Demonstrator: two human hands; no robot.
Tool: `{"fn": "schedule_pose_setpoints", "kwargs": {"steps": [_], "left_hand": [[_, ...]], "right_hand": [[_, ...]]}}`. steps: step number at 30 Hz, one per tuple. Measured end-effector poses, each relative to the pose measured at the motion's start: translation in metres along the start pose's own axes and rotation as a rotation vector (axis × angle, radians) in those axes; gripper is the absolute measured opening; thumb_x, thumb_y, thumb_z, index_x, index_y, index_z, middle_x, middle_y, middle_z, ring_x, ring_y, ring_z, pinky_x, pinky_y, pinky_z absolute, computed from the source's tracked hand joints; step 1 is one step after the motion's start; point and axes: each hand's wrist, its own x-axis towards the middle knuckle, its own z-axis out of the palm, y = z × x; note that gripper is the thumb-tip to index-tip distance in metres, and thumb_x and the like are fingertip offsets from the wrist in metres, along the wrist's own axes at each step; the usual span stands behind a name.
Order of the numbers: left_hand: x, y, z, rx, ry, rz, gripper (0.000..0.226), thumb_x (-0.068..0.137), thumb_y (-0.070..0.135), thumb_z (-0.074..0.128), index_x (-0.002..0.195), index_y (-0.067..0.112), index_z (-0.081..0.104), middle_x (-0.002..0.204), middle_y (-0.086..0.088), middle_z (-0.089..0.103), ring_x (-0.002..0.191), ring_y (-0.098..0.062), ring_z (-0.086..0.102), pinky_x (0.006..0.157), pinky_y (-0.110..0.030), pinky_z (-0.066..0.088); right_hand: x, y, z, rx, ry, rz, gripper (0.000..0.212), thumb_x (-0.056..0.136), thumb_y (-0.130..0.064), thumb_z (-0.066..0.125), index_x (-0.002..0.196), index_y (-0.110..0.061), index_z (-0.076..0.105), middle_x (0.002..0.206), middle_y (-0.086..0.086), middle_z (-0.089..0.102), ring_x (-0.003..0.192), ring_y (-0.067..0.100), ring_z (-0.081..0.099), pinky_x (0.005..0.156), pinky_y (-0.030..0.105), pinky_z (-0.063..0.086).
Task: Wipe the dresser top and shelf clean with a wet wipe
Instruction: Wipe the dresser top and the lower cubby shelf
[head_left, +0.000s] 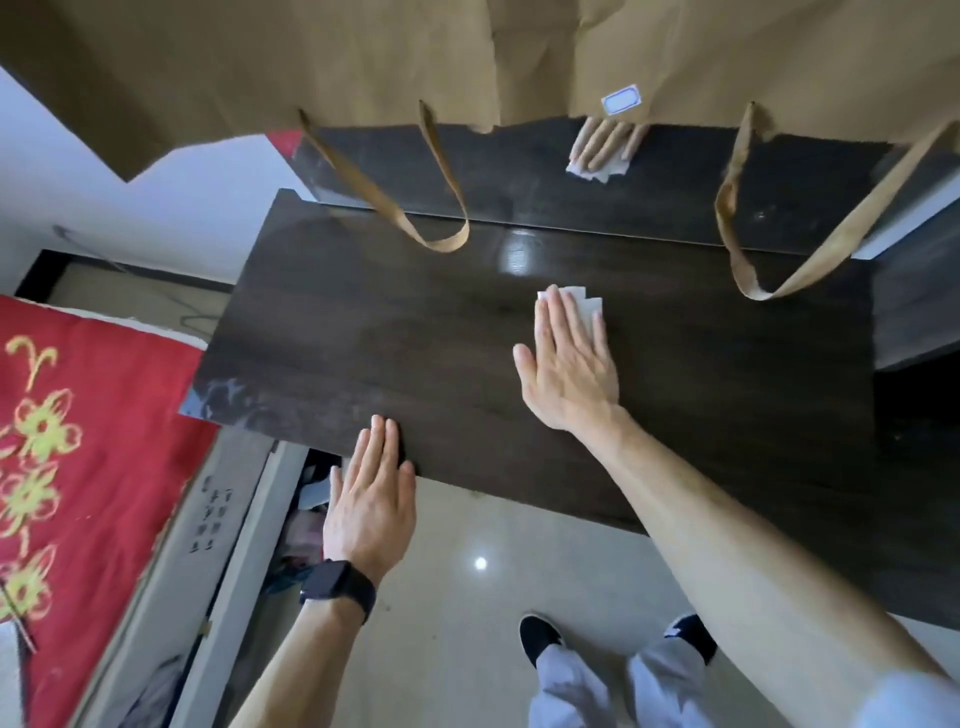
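The dark wooden dresser top (363, 338) fills the middle of the view. My right hand (571, 364) lies flat on it, right of centre, pressing a folded white wet wipe (589, 306) under the fingers; the wipe's edge sticks out past the fingertips. My left hand (371, 499), with a black watch on the wrist, rests flat on the dresser's front edge and holds nothing. A glossy dark back panel (519, 182) behind the top reflects my right hand and the wipe.
Brown paper bags (311, 62) hang over the back, their two handle loops (395, 208) (753, 270) dangling onto the top. A red embroidered bed cover (78, 441) lies at left. A gap with clutter (306, 519) sits beside the dresser. My black shoes (540, 636) stand on the tiled floor.
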Motion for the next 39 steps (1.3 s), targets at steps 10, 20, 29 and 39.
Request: {"fn": "schedule_pose_setpoints", "kwargs": {"steps": [10, 20, 29, 39], "left_hand": [[0.001, -0.019, -0.005, -0.036, -0.053, 0.043, 0.057, 0.104, 0.04, 0.022, 0.157, 0.032, 0.001, 0.16, 0.023, -0.011, 0.144, 0.006, -0.017, 0.123, -0.042, 0.003], [-0.015, 0.064, 0.046, 0.063, 0.032, 0.253, 0.067, 0.099, 0.053, 0.015, 0.158, 0.022, 0.005, 0.164, 0.006, -0.004, 0.151, -0.011, -0.009, 0.121, -0.049, 0.003], [-0.039, 0.154, 0.086, 0.096, 0.002, 0.416, 0.065, 0.1, 0.049, 0.021, 0.158, 0.019, 0.014, 0.165, 0.005, 0.005, 0.151, -0.011, -0.003, 0.121, -0.052, 0.011], [-0.072, 0.325, 0.144, 0.115, -0.025, 0.374, 0.062, 0.101, 0.048, 0.009, 0.156, 0.025, -0.008, 0.163, 0.01, -0.016, 0.148, -0.007, -0.021, 0.122, -0.05, -0.005]], "right_hand": [[-0.123, -0.05, 0.027, 0.002, -0.043, -0.44, 0.058, 0.106, -0.04, 0.022, 0.157, -0.013, 0.018, 0.166, -0.001, 0.013, 0.153, 0.013, 0.006, 0.122, 0.045, 0.02], [-0.15, 0.078, -0.007, -0.052, 0.194, 0.453, 0.062, 0.104, -0.039, 0.019, 0.158, -0.011, 0.014, 0.166, 0.007, 0.011, 0.154, 0.021, 0.008, 0.119, 0.054, 0.021], [-0.209, 0.145, -0.017, -0.109, 0.188, 0.313, 0.058, 0.106, -0.039, 0.025, 0.158, -0.014, 0.016, 0.166, 0.002, 0.013, 0.154, 0.017, 0.007, 0.122, 0.043, 0.02], [-0.255, 0.19, -0.01, 0.996, 0.365, 0.621, 0.043, 0.107, -0.027, 0.028, 0.15, -0.024, 0.032, 0.15, -0.018, 0.038, 0.135, -0.017, 0.033, 0.104, 0.003, 0.029]]}}
